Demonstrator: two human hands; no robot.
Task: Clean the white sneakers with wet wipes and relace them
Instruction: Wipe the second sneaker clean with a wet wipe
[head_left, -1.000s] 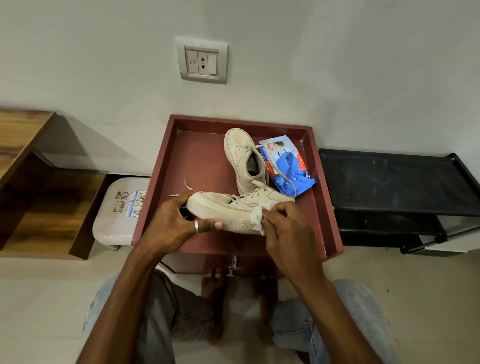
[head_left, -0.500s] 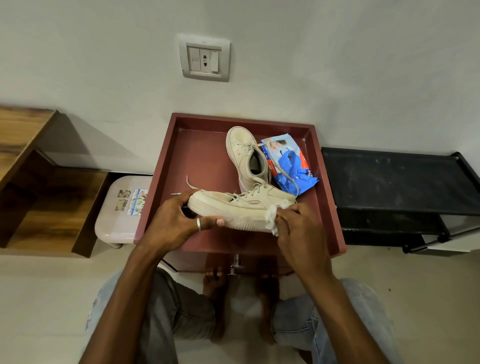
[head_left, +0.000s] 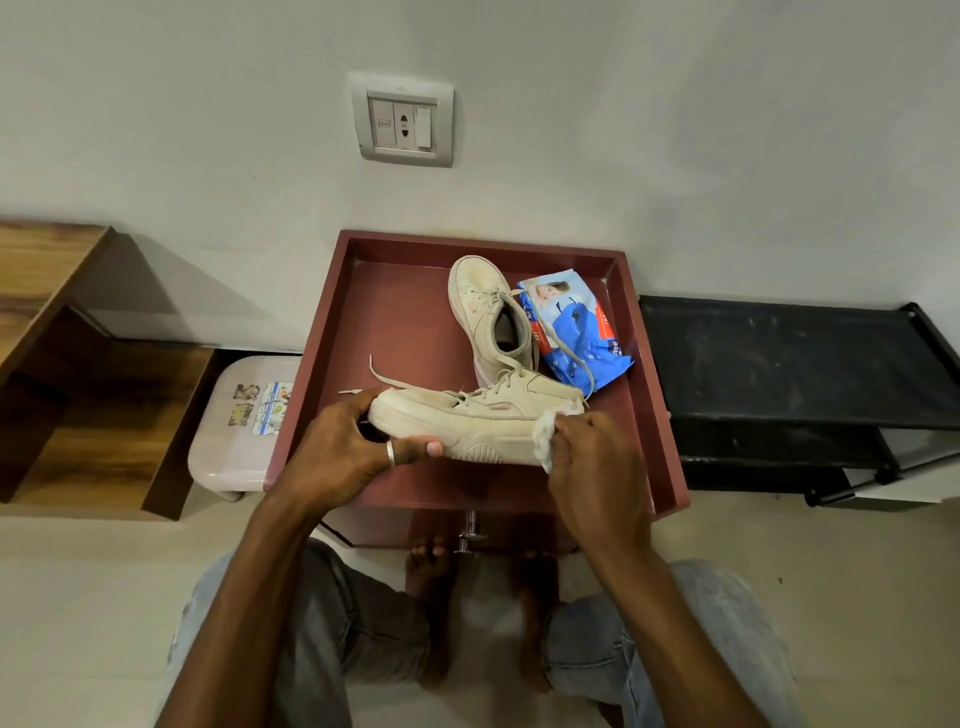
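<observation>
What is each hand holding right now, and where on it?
Left hand grips the near sneaker by its toe end; right hand pinches a wet wipe against its heel.

I see the held sneaker as cream-white, the second sneaker the same (a pink trim patch on each), the wipe white, the wipes pack blue with red, the tray maroon.

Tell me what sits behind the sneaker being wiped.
The second sneaker and a blue wipes pack lie behind it on the red tray. The held sneaker covers the second one's heel end.
</observation>
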